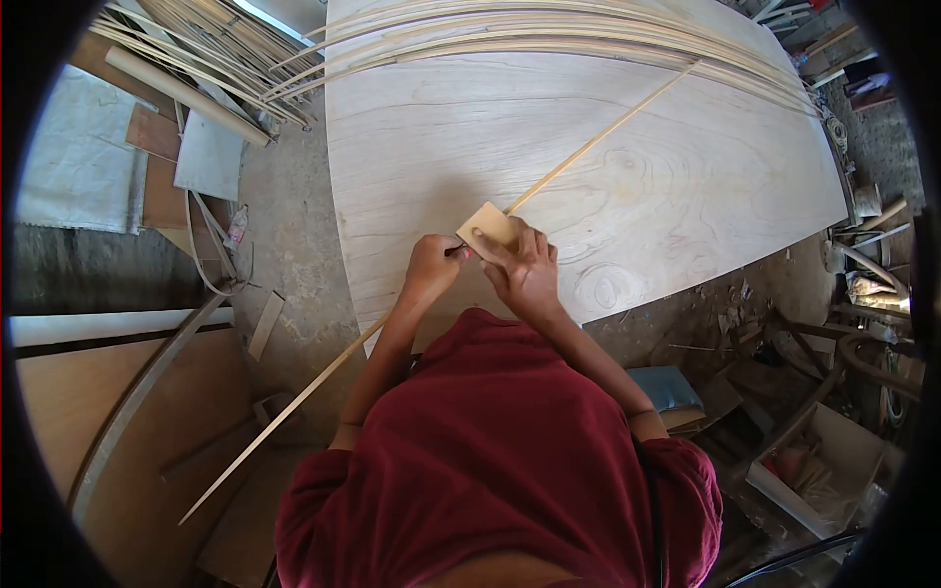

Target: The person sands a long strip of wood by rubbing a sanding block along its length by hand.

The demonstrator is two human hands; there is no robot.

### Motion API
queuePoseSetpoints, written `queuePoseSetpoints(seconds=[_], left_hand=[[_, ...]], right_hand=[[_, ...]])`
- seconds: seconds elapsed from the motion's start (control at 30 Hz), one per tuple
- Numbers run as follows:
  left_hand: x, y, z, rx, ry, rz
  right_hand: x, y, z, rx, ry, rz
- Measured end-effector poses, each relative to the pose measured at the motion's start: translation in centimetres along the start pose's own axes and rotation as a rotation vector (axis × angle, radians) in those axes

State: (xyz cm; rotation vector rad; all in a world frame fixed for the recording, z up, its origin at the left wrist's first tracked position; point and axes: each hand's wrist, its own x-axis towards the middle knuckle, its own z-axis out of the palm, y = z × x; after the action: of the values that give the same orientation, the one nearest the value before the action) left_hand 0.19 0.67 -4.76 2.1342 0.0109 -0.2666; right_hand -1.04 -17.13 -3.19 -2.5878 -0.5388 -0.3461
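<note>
A long thin wooden strip (603, 135) runs diagonally past both my hands, from the upper right down under my left forearm to the lower left. My left hand (431, 267) is closed around it near its middle. A small flat tan block (489, 221) is in my right hand (529, 274), with the thumb on top and the fingers curled at its far side. The block lies over the strip, close beside my left fist. Whether its underside carries sandpaper is hidden. Beneath both hands is a pale plywood sheet (412, 147).
Several long wooden strips (549, 39) lie across the sheet's far side. More strips (206, 59) and a cardboard tube (186, 95) are at upper left. Boards (147, 412) and a curved piece stand at lower left. A box of scraps (818, 465) sits at lower right.
</note>
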Motion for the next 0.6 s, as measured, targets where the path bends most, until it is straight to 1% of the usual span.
queuePoseSetpoints(seconds=[0.07, 0.13, 0.2, 0.23, 0.3, 0.37, 0.4, 0.47, 0.5, 0.6], left_hand=[[-0.3, 0.3, -0.1, 0.001, 0.005, -0.043], [-0.4, 0.3, 0.1, -0.002, 0.007, -0.079], [-0.4, -0.3, 0.4, -0.023, 0.004, -0.079], [-0.2, -0.6, 0.5, -0.023, 0.006, -0.075], [-0.1, -0.9, 1.0, -0.067, 0.01, -0.029], [0.2, -0.6, 0.9, -0.059, 0.009, -0.038], [0.2, -0.5, 0.8, -0.047, 0.018, -0.05], [0.1, -0.5, 0.6, -0.001, 0.035, -0.028], [0.1, -0.5, 0.6, 0.044, 0.048, 0.0], [-0.1, -0.4, 0.6, 0.034, 0.045, -0.002]], right_hand=[[0.2, 0.9, 0.2, 0.013, -0.029, 0.011], [1.2, 3.9, 0.7, -0.1, 0.086, 0.143], [2.3, 6.0, 0.3, -0.142, 0.059, 0.308], [2.5, 6.3, 0.1, -0.165, 0.016, 0.345], [2.1, 5.8, 0.3, -0.169, 0.038, 0.306], [1.2, 4.0, 0.4, -0.129, 0.037, 0.219], [0.7, 2.5, 0.4, -0.128, 0.036, 0.217], [-0.2, 0.4, 0.2, -0.019, -0.035, 0.062], [-0.1, 0.4, 0.1, -0.017, -0.035, 0.061], [0.4, 1.6, 0.0, -0.018, -0.054, 0.064]])
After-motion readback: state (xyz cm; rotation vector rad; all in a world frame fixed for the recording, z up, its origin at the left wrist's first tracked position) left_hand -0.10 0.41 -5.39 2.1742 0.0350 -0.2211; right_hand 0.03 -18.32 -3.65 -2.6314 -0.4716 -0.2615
